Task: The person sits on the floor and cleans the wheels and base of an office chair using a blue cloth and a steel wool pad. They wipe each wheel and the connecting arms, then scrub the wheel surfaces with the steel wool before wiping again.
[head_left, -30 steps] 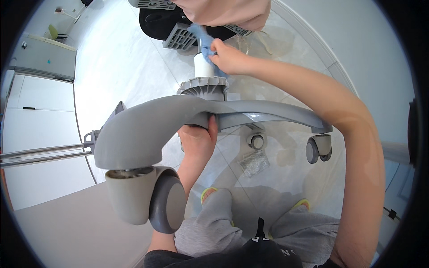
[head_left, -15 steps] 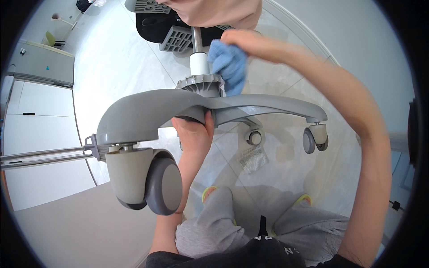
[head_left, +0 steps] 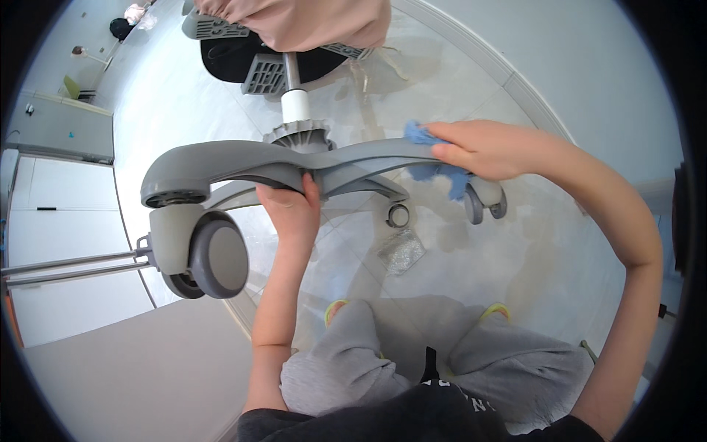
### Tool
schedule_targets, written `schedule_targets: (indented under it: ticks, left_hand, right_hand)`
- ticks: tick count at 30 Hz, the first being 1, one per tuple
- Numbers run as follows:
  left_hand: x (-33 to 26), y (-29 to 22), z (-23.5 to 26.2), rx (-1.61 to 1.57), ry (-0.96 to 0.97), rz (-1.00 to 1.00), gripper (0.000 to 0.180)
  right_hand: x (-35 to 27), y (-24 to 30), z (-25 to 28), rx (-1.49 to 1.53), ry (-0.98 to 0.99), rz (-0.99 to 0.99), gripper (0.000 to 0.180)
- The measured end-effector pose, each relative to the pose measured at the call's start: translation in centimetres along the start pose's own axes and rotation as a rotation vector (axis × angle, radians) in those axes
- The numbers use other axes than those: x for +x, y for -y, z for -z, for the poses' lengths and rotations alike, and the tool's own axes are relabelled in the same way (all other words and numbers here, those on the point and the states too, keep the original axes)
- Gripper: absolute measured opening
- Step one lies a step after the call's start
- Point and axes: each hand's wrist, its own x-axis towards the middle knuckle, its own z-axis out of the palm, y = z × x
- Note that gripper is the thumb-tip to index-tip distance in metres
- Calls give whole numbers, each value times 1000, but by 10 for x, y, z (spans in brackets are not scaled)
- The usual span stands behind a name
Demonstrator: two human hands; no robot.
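The grey chair base (head_left: 294,158) lies tipped over the tiled floor (head_left: 184,96), its arms facing the person. The left hand (head_left: 291,210) grips one arm from below, probably to steady it. The right hand (head_left: 486,147) presses a blue cloth (head_left: 434,158) on another arm, above a small castor (head_left: 482,202).

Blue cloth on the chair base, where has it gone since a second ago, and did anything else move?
The right hand has slid the blue cloth from the white centre column out along the grey chair base arm toward the far caster. The left hand still grips the base from beneath, and the near caster remains in place.
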Motion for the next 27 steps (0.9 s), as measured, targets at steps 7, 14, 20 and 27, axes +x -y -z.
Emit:
schedule_targets:
  ticks: [7,14,20,27]
  left_hand:
    - [-1,0,5,49,4,-99,59]
    - [-10,-19,25,90,244,-65,77]
    - [-40,-65,94,256,719,-38,74]
    - [-43,-101,49,-16,1188,-72,48]
  right_hand:
    - [-79,-27,-76,-38,-519,66,58]
    - [-103,-45,-117,-215,-649,238,52]
    - [-145,-73,-108,363,-615,-77,26]
    - [-143,-108,-122,256,-254,-176,32]
